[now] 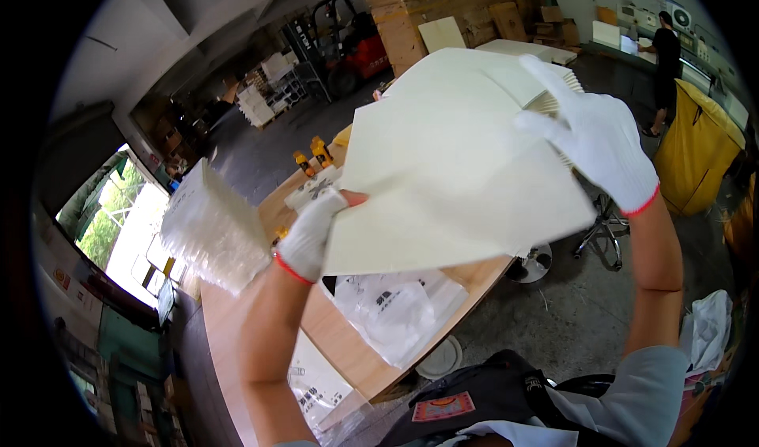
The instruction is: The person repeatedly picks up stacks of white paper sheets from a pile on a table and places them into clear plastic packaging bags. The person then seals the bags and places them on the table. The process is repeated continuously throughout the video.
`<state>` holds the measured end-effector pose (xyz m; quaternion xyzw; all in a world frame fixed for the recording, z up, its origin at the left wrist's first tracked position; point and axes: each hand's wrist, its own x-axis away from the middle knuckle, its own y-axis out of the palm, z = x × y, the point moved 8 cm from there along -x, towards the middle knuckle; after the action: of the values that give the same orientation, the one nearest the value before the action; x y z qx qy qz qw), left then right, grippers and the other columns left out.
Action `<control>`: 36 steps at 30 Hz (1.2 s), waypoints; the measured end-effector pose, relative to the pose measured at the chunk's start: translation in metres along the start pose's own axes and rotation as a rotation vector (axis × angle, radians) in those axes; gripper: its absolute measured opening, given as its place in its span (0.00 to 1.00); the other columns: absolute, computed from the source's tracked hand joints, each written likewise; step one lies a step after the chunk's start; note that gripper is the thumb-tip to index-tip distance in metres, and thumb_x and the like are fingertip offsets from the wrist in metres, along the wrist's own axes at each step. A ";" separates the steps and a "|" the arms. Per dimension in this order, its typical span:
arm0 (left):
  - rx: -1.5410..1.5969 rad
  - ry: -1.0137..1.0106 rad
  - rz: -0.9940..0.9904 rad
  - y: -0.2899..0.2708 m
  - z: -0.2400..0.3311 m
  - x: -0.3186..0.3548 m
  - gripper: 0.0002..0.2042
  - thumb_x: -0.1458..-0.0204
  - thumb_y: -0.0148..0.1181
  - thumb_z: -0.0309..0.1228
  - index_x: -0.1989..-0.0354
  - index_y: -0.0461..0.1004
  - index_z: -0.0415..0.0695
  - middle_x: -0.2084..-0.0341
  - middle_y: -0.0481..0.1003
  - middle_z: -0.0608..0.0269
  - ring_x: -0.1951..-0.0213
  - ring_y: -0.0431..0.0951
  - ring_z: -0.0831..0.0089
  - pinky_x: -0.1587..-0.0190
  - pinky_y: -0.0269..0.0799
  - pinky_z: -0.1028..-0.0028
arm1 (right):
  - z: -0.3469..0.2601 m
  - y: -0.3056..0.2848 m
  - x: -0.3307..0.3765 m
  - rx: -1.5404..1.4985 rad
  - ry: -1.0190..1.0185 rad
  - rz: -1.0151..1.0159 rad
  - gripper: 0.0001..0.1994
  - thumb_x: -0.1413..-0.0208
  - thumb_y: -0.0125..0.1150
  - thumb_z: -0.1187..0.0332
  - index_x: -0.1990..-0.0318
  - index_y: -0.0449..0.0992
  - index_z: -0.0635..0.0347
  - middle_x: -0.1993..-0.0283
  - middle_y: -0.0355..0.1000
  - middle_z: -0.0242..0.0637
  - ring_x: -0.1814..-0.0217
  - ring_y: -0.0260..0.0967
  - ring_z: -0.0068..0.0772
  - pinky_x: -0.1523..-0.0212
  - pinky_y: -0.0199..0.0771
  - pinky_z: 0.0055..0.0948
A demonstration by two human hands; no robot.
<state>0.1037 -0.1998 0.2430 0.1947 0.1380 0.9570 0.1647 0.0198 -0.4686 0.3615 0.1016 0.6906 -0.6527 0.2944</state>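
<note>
My left hand, in a white knit glove with a red cuff and a bare thumb tip, grips the left edge of a large cream-white sheet. The sheet is raised and tilted over the table, its lower right corner blurred. Behind it, more cream boards form a stack with layered edges. My right hand, also gloved, is beside that stack with its thumb and forefinger spread apart. Whether its fingertips touch the boards, I cannot tell. Under the sheet, a clear plastic bag with dark print lies on the wooden table.
A plastic-wrapped bundle stands on the left side. Orange-capped bottles are at the table's far side. A printed white packet lies near me. Beyond are a red forklift, a yellow sack, a wheeled chair base and another person.
</note>
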 end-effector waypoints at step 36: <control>-1.094 1.075 0.030 -0.025 -0.219 0.080 0.10 0.66 0.59 0.21 0.72 0.71 0.43 0.76 0.75 0.60 0.76 0.74 0.62 0.72 0.71 0.68 | -0.125 0.382 0.163 -1.430 0.257 -0.991 0.13 0.47 0.59 0.62 0.62 0.78 0.62 0.72 0.75 0.39 0.66 0.70 0.19 0.64 0.71 0.26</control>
<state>-0.0510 -0.1910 0.0668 -0.4049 -0.2970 0.8542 0.1351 0.0546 -0.3397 -0.0507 -0.3460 0.9264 -0.1000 -0.1099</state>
